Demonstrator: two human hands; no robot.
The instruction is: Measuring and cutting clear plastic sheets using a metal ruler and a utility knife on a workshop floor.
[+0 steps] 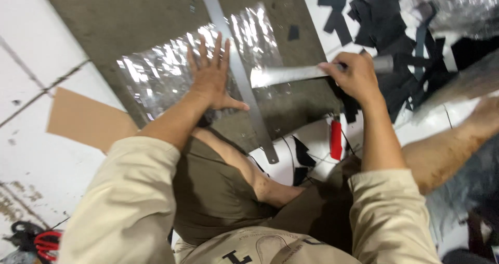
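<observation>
Cream sleeves and a bent knee in olive shorts filled the bottom of the view, the person being seated on the floor over the work. Beyond the knee the left hand lay flat, fingers spread and released, pressing down on a clear shiny plastic sheet spread over a grey board. A long metal ruler ran across the sheet just beside that hand, its lower end reaching toward the knee; the thumb appeared to touch its edge. The right hand was clenched around a grey metal bar or blade that lay crosswise, its far end meeting the ruler over the sheet; the exact kind of tool could not be told owing to blur. A red-handled tool lay on the floor below the right wrist. Black offcuts were heaped to the right of the board, with more crinkled clear plastic beyond them, and a brown cardboard piece lay on the white floor to the left. As a judgement, cutting had been under way for some time, given the pile of scraps; the sheet under the ruler looked whole, so that piece remained to be trimmed. No finished stack was visible.
</observation>
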